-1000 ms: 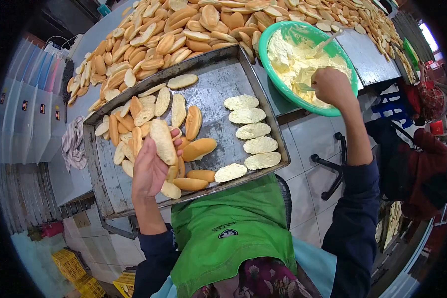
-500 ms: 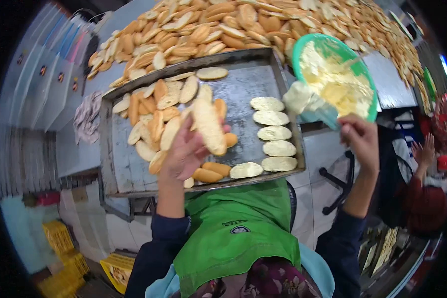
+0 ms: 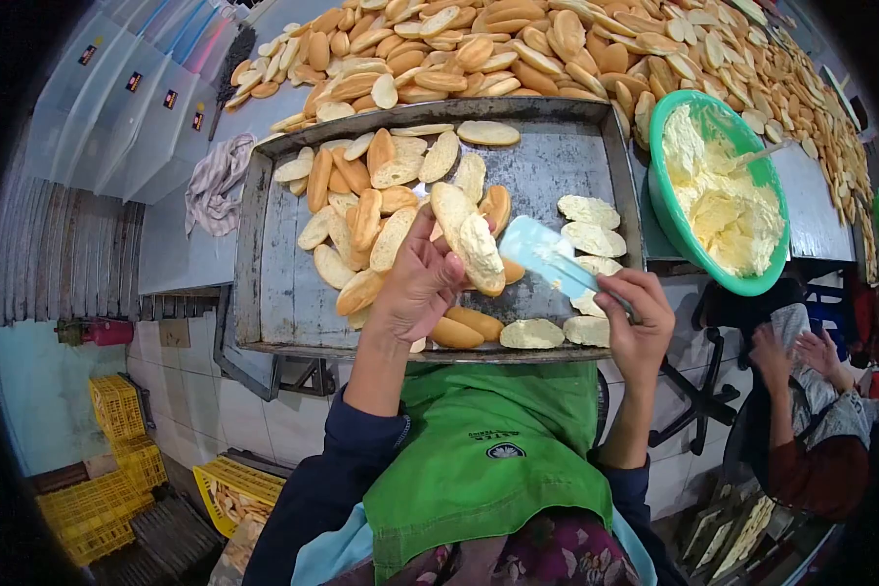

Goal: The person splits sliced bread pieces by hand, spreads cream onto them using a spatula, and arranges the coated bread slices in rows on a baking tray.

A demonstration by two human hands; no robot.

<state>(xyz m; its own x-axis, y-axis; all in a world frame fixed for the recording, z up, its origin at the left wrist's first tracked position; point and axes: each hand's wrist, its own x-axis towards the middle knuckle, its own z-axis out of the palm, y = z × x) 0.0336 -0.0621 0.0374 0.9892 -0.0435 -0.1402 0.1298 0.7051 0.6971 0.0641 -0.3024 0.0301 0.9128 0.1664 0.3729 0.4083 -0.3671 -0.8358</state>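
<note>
My left hand [image 3: 422, 283] holds a halved oval bread slice [image 3: 467, 234] up over the tray, with a thick dab of cream on its cut face. In my right hand [image 3: 637, 317] is a light-blue spatula [image 3: 542, 252], its blade just right of the slice with some cream on it. Below them lies a metal baking tray [image 3: 293, 313]. Uncoated bread pieces [image 3: 366, 220] are heaped in its left half. Cream-coated slices [image 3: 588, 210] line its right side and front right corner, partly hidden by my right hand.
A green bowl [image 3: 657, 186] of pale yellow cream stands right of the tray, a utensil handle sticking out. Behind is a large heap of bread [image 3: 518, 49]. A cloth [image 3: 218, 186] lies at left. Yellow crates [image 3: 88, 503] stand lower left. Another person's hands [image 3: 801, 356] show at right.
The spatula has moved left from beside the bowl to the held slice. Its big lump of cream is now mostly on that slice. The view has shifted, too.
</note>
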